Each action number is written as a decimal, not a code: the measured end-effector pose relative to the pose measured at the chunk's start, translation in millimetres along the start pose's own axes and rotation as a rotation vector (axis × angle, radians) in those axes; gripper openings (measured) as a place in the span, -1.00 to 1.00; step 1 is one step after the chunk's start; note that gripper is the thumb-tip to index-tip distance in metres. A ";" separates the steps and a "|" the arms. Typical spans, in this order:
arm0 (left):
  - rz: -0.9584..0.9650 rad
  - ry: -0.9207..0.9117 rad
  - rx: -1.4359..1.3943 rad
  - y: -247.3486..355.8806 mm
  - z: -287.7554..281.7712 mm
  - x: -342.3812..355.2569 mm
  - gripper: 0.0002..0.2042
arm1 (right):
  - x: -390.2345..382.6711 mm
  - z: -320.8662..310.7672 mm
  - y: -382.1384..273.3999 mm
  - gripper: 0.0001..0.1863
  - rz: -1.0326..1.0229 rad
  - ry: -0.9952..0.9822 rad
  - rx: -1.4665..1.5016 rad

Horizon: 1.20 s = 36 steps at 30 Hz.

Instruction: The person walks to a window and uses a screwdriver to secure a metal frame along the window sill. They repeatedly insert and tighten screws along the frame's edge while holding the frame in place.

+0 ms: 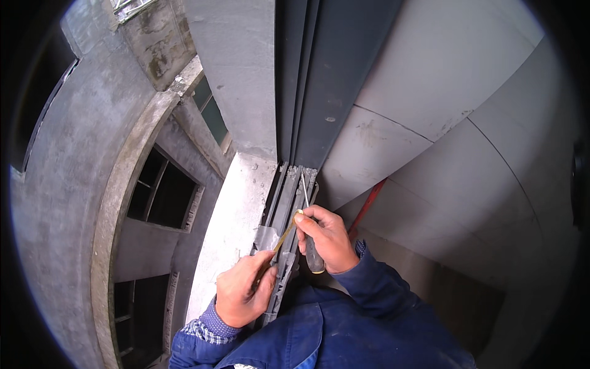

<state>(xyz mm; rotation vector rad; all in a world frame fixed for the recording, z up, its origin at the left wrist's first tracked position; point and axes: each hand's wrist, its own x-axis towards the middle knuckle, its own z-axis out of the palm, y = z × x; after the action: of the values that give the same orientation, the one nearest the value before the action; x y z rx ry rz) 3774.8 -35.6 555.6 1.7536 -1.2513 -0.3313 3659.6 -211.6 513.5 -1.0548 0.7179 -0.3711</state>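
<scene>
My left hand (244, 289) is closed round one end of a narrow yellow strip (284, 237), which looks like a tape measure's blade. Whatever else sits inside that hand is mostly hidden by the fingers. The thumb and forefinger of my right hand (329, 238) pinch the strip's far end. That same hand also grips a screwdriver (315, 261), its dark handle hanging below the palm and its thin metal shaft pointing up and away. Under both hands runs a dark grey metal window track (279, 203), with grey rubble lying at its far end.
A dark frame post (344, 67) rises from the track's far end. Left of the track lies a pale ledge (230, 215), with a concrete building (141, 246) beyond it. Large light panels (424, 80) stand on the right, near a red bar (369, 204).
</scene>
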 end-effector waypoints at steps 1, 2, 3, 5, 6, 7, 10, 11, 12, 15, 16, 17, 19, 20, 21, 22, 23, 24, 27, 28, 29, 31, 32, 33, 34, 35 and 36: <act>-0.038 0.022 -0.100 3.2 -0.3 -1.3 -0.68 | -2.9 2.4 -3.4 -0.82 0.048 -0.008 0.076; -0.041 0.062 -0.184 0.6 2.6 -2.5 -0.68 | -4.7 4.1 -2.8 -0.83 0.062 -0.025 0.137; -0.044 0.101 -0.269 -5.4 7.9 -3.3 -0.68 | -7.4 6.5 -0.6 -0.84 0.076 -0.043 0.199; -0.050 0.157 -0.361 -10.8 12.4 0.3 -0.70 | -11.7 11.3 2.1 -0.87 0.132 -0.068 0.338; -0.014 0.173 -0.322 -13.1 14.0 6.6 -0.71 | -14.2 14.1 4.5 -0.87 0.136 -0.090 0.396; 0.006 0.173 -0.312 -17.0 17.4 12.4 -0.74 | -17.9 18.7 4.2 -0.86 0.158 -0.069 0.423; -0.091 0.175 -0.494 -20.1 32.3 16.5 -0.81 | -25.0 28.7 9.0 -0.82 0.194 -0.094 0.494; -0.150 0.174 -0.592 -19.0 36.6 17.1 -0.83 | -26.4 31.2 10.4 -0.81 0.190 -0.105 0.512; -0.129 0.182 -0.570 -18.1 38.0 18.6 -0.85 | -27.0 32.9 11.4 -0.81 0.185 -0.116 0.531; -0.082 0.236 -0.440 -21.4 38.9 28.1 -0.85 | -27.8 28.5 10.1 -0.81 0.253 -0.158 0.504; -0.073 0.274 -0.356 -26.7 37.4 32.4 -0.79 | -28.4 25.3 11.8 -0.82 0.229 -0.149 0.452; -0.088 0.249 -0.267 -26.6 30.1 37.0 -0.83 | -29.1 21.4 15.4 -0.83 0.205 -0.139 0.399; -0.122 0.164 -0.090 -23.9 16.0 46.4 -0.75 | -29.9 14.5 15.8 -0.84 0.185 -0.117 0.299; -0.158 0.112 -0.041 -24.9 13.6 48.1 -0.74 | -29.9 11.2 16.0 -0.84 0.152 -0.119 0.270; -0.194 0.059 0.008 -25.8 11.9 49.3 -0.73 | -29.3 7.6 16.8 -0.83 0.120 -0.120 0.242; -0.229 0.006 0.057 -25.7 10.3 49.7 -0.71 | -29.2 5.0 17.5 -0.83 0.086 -0.121 0.215; -0.241 0.011 0.074 -30.3 13.7 46.7 -0.70 | -29.2 2.3 17.9 -0.77 0.071 -0.123 0.114; -0.246 -0.041 0.099 -36.9 14.2 46.1 -0.69 | -29.1 1.4 15.2 -0.74 0.060 -0.133 0.067; -0.310 -0.120 0.119 -36.8 17.6 52.9 -0.70 | -27.5 -3.0 8.3 -0.51 0.041 -0.164 -0.067; -0.298 -0.114 0.149 -39.4 19.7 54.4 -0.70 | -27.6 -2.8 7.9 -0.48 0.029 -0.157 -0.069; -0.287 -0.108 0.180 -40.9 21.1 55.7 -0.69 | -28.0 -2.0 7.2 -0.45 0.017 -0.151 -0.070; -0.243 -0.072 0.283 -41.1 22.9 58.2 -0.71 | -27.5 -2.1 6.7 -0.40 0.003 -0.153 -0.097; -0.221 -0.054 0.333 -41.0 23.9 59.7 -0.72 | -26.4 -3.0 6.1 -0.38 0.001 -0.161 -0.122; -0.205 -0.049 0.356 -40.1 25.0 61.5 -0.72 | -25.3 -3.9 5.4 -0.36 0.000 -0.169 -0.146; -0.191 -0.042 0.379 -39.0 25.7 63.0 -0.72 | -24.5 -4.3 4.4 -0.34 -0.002 -0.170 -0.154; -0.177 -0.035 0.402 -38.8 25.8 65.0 -0.73 | -23.7 -4.5 2.9 -0.32 -0.003 -0.170 -0.161; -0.182 -0.052 0.403 -41.1 26.2 67.9 -0.73 | -22.6 -4.9 1.7 -0.30 -0.005 -0.170 -0.168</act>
<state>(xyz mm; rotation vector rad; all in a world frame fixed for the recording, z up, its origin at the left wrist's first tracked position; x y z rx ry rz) 3812.4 -104.8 527.7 2.2230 -1.2604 -0.2405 3639.9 -200.5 518.7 -1.2313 0.6019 -0.2247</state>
